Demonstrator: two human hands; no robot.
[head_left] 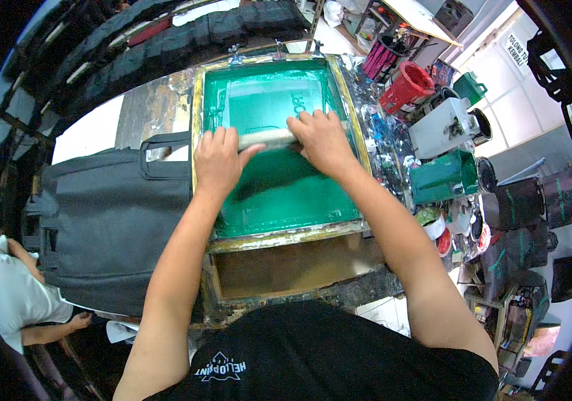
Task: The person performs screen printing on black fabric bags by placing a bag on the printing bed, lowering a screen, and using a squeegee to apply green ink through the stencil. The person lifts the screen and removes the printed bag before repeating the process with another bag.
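Both my hands grip a squeegee (269, 139) with a pale handle that lies crosswise over a green printing screen (292, 207). My left hand (219, 159) wraps round its left end, thumb pointing inward along the handle. Toward the other end, my right hand (322, 142) has its fingers curled over the top. The blade is hidden beneath the handle and hands. A yellowish frame (279, 239) borders the screen, and metal clamps (279, 48) stand at its far edge. Wet green ink shines along the inner edges.
Black bags (112, 220) lie stacked left of the screen. A co-worker in a white shirt (25, 294) is at the lower left. Along the right stand a red bucket (406, 87), a green container (443, 177) and several ink pots. A wooden board (292, 267) shows below the near frame edge.
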